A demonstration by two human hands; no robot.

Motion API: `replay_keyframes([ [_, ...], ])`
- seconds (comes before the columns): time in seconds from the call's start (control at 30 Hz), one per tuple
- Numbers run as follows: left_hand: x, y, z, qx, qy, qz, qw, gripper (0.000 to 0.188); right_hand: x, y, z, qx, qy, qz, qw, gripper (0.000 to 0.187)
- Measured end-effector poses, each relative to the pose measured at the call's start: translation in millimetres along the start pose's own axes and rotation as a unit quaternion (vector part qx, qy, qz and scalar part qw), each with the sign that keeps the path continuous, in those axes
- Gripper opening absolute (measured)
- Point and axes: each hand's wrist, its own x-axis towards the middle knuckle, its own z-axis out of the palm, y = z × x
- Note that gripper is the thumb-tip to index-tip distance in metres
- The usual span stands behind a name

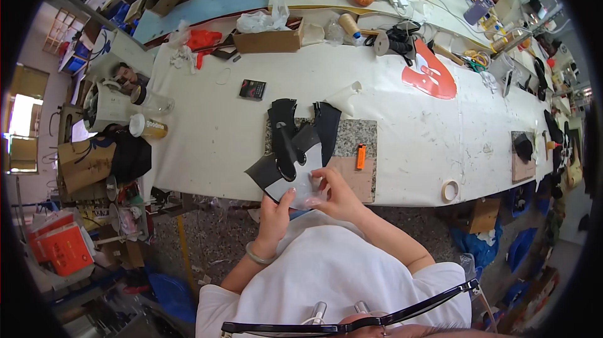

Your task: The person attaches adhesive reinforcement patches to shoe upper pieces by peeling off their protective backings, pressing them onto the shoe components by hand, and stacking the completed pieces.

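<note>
At the table's near edge, my left hand (274, 219) pinches the lower edge of a black leather piece with a pale grey backing (303, 179), shaped like a shoe upper. My right hand (339, 197) grips the same piece from the other side, its fingers bent over the pale surface and the thumb low on it. The piece is tilted, with a curved black cutout edge on its far side. Beyond it, more black leather pieces (328, 128) lie on a speckled stone slab (362, 129). An orange lighter (360, 156) rests on the slab, next to a tan board (352, 178).
On the white table (207, 143) are a small black box (252, 89), a tape roll (450, 191) and a red-orange sheet (430, 74). Jars (147, 126) stand at left. A cardboard tray (270, 40) and thread spools (350, 25) line the back. A dark block (522, 147) sits at right.
</note>
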Motion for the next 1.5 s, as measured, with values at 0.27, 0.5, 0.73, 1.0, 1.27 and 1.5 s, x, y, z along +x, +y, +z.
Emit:
replay_keyframes([
  [0.27,27.5,18.4,-1.4,0.131,-0.105,0.059,0.984,0.029,17.8,7.4,14.9,0.011,-0.005,0.131,0.991,0.023],
  [0.5,58.2,35.5,-38.1,0.179,-0.182,-0.056,0.965,0.020,27.9,2.6,13.5,0.194,-0.060,0.208,0.957,0.017],
  [0.73,77.1,81.0,-68.2,0.179,-0.182,-0.146,0.956,0.020,50.7,35.2,-14.1,0.366,0.032,0.228,0.902,0.014],
  [1.0,73.9,52.2,-76.4,0.041,-0.145,-0.176,0.973,0.036,41.5,-16.2,54.3,0.357,0.038,0.178,0.916,0.012],
  [1.27,85.7,102.8,-102.4,0.101,-0.231,-0.169,0.953,0.046,63.1,42.8,-25.2,0.372,0.046,0.261,0.890,0.027],
  [1.5,113.5,159.2,-153.6,0.134,-0.267,-0.135,0.945,0.047,39.3,78.1,-119.9,0.333,0.369,0.111,0.861,0.044],
])
